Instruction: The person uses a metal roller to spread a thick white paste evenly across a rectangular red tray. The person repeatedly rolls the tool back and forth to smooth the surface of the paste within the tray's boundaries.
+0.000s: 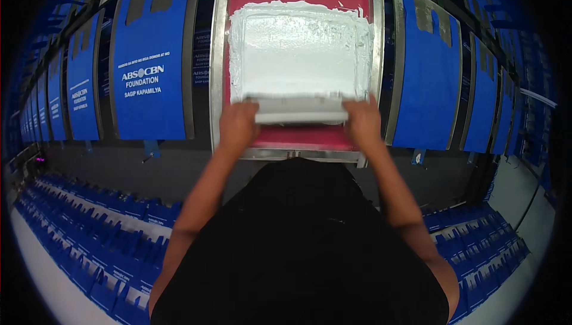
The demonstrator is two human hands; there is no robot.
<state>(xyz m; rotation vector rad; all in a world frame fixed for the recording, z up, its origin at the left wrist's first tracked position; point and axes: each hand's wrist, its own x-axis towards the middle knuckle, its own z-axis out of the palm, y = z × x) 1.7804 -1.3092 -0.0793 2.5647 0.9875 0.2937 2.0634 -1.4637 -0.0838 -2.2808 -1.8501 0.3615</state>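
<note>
While both hands pressed on the squeegee, the scene ran as follows, from the largest thing down.

Print table: a long row of blue bags (146, 63) lay flat on pallets across the upper frame, those at upper left already carrying white lettering, those at upper right (426, 75) showing none that I could make out.

Screen frame: a metal-edged printing screen (219, 57) sat at top centre, its red mesh bare at the top and bottom edges. It looked rigid at the rim but the mesh likely flexed and could tear under a sharp corner.

Ink: a thick white ink layer (301, 51) covered most of the mesh, ridged at its borders. It looked wet, heavy-bodied and slippery, apt to smear onto anything that touched it.

Squeegee: a long grey squeegee (301, 110) lay crosswise at the lower edge of the ink, centre frame. It seemed light and stiff along its back with a softer blade; the clean ends of the handle looked the place to hold.

Left hand: the left hand (238, 125) was closed over the squeegee's left end, fingers wrapped around it.

Right hand: the right hand (363, 122) gripped the right end likewise.

Stacks: more blue bags (119, 235) lay piled at lower left and lower right.
</note>
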